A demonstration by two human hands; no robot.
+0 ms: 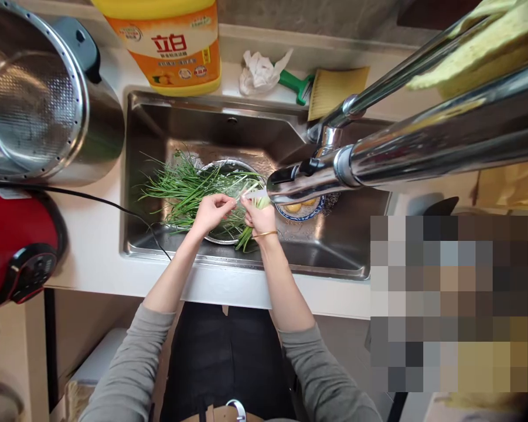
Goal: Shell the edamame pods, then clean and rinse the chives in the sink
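Note:
In the sink, a heap of long green chives (180, 184) spreads over a round metal bowl (222, 241) and past its left side. My right hand (260, 218) is closed around a bunch of chives, the pale stem ends pointing up and leafy ends sticking out below the fist. Beside it, my left hand (214, 214) is pinched shut, thumb against fingers, close to the stem ends; whatever is between the fingertips is too small to name. The chrome faucet (307, 179) has its spout right by my right hand, and a whitish stream of water seems to run there.
Behind the faucet, a blue-and-white bowl (302, 218) with yellowish round items sits in the sink (334, 252). A yellow detergent jug (171, 50), crumpled tissue (259, 71) and green-handled tool (295, 84) line the back. Left are a steel pot (97, 132), red appliance (21, 234) and black cord (109, 202).

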